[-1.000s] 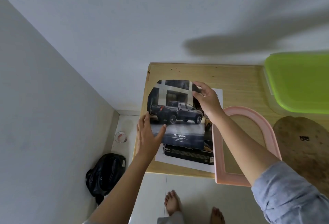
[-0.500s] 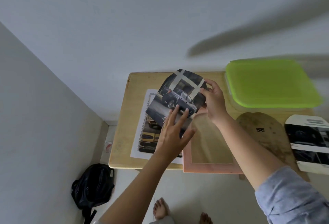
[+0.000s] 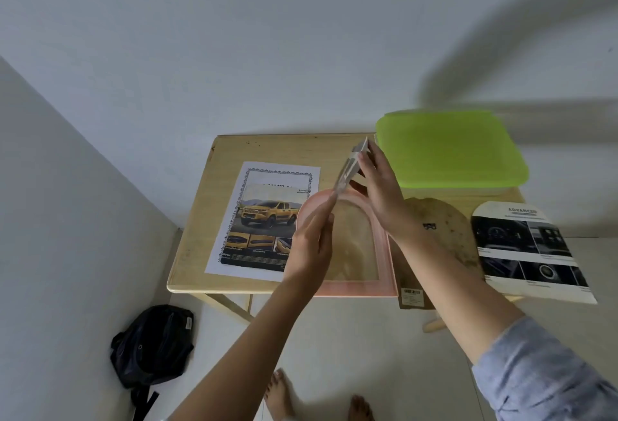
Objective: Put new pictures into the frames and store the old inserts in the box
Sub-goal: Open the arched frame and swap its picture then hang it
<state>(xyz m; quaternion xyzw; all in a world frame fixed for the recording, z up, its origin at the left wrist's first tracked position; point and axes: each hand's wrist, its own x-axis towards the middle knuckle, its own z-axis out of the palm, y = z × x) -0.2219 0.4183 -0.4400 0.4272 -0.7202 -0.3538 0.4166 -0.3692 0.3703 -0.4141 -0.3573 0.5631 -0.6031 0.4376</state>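
Observation:
A pink arched frame [image 3: 383, 255] lies face down on the wooden table [image 3: 200, 220]. Above it both hands hold an arch-cut truck picture [image 3: 349, 170], now turned almost edge-on. My left hand [image 3: 312, 247] pinches its lower end and my right hand [image 3: 378, 186] grips its upper end. A brown arched backing board [image 3: 444, 220] lies right of the frame. A box with a green lid [image 3: 448, 150] stands at the back right. An arch-cut picture with dark car-interior photos [image 3: 531, 250] lies at the far right.
A printed sheet with a yellow pickup brochure [image 3: 267, 220] on it lies at the table's left. A black backpack [image 3: 153, 343] sits on the floor against the left wall. My bare feet [image 3: 281, 394] are below the table's front edge.
The truck picture has moved right from over the brochure to above the pink frame and turned from facing me to nearly edge-on. The view has shifted right, showing the box and far-right picture.

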